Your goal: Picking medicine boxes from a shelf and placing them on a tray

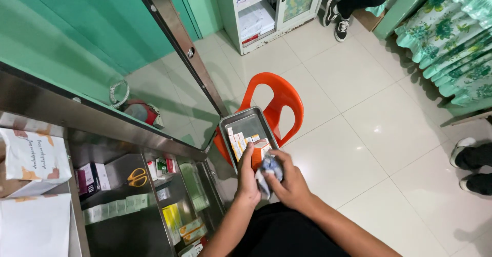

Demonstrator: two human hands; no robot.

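Both hands are meeting just in front of the steel tray (245, 121) on the orange chair (279, 100): left hand (247, 177) gripping an orange-white box (260, 150), right hand (291, 182) closing on a crumpled blue-white packet (270, 171) beside it.

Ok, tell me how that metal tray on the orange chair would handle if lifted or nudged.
The metal tray looks rigid, so it likely won't flex. It rests on the orange chair seat and may slide on smooth plastic if nudged. The small boxes lie loose inside, so tilting would probably send them sliding.
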